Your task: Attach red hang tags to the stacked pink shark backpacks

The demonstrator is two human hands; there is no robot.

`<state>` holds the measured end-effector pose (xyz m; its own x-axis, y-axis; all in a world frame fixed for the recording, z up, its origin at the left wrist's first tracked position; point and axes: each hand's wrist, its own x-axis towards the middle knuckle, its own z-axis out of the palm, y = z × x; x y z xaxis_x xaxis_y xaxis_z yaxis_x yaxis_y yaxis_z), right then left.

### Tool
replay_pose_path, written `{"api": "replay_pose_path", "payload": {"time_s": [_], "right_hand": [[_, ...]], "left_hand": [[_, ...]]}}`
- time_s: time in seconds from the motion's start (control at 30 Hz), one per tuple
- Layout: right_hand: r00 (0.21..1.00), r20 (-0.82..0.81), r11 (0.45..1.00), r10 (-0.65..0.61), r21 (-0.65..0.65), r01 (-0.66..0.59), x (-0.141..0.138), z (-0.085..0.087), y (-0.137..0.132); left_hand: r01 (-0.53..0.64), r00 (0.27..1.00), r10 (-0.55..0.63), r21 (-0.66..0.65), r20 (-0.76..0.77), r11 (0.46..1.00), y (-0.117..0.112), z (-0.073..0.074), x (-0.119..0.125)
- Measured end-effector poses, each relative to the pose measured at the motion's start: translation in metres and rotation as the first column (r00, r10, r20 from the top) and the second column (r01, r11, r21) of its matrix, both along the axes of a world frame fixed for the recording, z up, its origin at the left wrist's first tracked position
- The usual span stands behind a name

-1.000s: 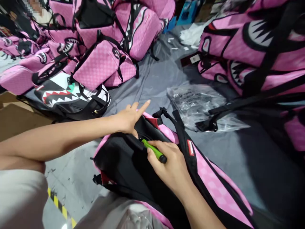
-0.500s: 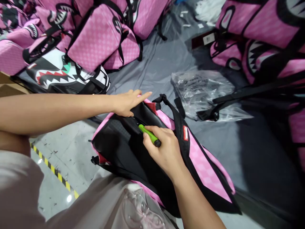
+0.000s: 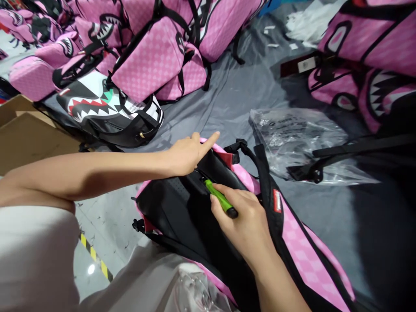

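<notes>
A pink-and-black backpack (image 3: 169,208) lies back panel up across my lap and the table edge, its shoulder straps at the sides. My left hand (image 3: 188,155) grips its far end, index finger stretched out along the pink rim; the thumb is mostly hidden. In my right hand (image 3: 243,216) is a slim green-handled tool (image 3: 218,197) with a black butt. Its thin dark shaft points at the black panel just below my left hand; the tip is too hidden to make out.
Pink checked bags (image 3: 149,60) are heaped at the back left, beside a black-and-white shark-mouth bag (image 3: 107,108). A clear plastic bag (image 3: 299,138) lies on the grey cloth (image 3: 227,95). More pink bags (image 3: 390,39) stand at right. An open cardboard box (image 3: 32,138) is at left.
The view has shifted, so everything sits lower and further right. My left hand keeps its place at the backpack's far end, and the green-handled tool stays in my right hand.
</notes>
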<state>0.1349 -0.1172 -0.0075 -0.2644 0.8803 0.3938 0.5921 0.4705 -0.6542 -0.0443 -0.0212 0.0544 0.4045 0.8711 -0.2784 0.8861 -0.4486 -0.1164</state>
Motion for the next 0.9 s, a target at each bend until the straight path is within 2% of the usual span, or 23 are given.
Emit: {"api": "replay_pose_path", "payload": {"time_s": [0.2, 0.27, 0.4, 0.77, 0.9], "right_hand": [[0.993, -0.049, 0.994, -0.107, -0.037, 0.105, -0.027, -0.008, 0.009], [0.99, -0.069, 0.991, -0.125, -0.066, 0.12, -0.03, -0.007, 0.01], [0.984, 0.009, 0.977, -0.179, -0.119, 0.179, -0.029, 0.001, 0.009], [0.993, -0.033, 0.971, -0.11, -0.215, 0.101, -0.033, 0.009, 0.011], [0.988, -0.023, 0.969, -0.153, -0.2, 0.145, -0.033, 0.009, 0.014]], "left_hand": [[-0.015, 0.997, 0.011, 0.047, 0.075, 0.999, 0.004, -0.007, 0.0], [-0.013, 0.996, 0.01, 0.032, 0.088, 0.999, 0.004, -0.006, 0.001], [0.001, 0.995, -0.001, -0.009, 0.1, 1.0, 0.005, -0.004, 0.0], [0.038, 0.996, -0.037, -0.011, 0.087, 0.999, 0.004, -0.002, -0.007], [0.029, 0.993, -0.026, -0.021, 0.112, 0.999, 0.007, -0.007, -0.007]]}}
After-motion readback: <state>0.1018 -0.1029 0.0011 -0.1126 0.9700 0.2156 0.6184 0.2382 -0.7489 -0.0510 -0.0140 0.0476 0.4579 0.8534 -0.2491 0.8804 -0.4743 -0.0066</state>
